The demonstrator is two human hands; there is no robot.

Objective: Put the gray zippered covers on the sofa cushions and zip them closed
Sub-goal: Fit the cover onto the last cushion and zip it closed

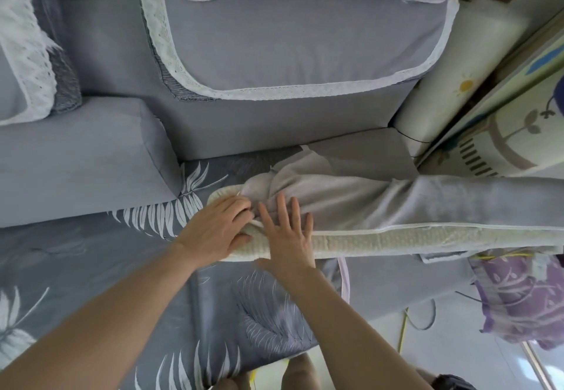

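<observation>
Forearms cross the leaf-print sheet [213,304]; left hand [218,226] grips the gray cover [396,203] at the cushion [381,241] end, right hand [288,237] flat, fingers spread, just beside.

Gray cover [427,203], bunched and unzipped, partway over long cream cushion [381,241] on leaf-print seat [91,252].

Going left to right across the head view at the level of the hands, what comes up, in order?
Gray sofa cushion → left hand → right hand → gray cover → purple floral pillow, lower at the right edge.
</observation>
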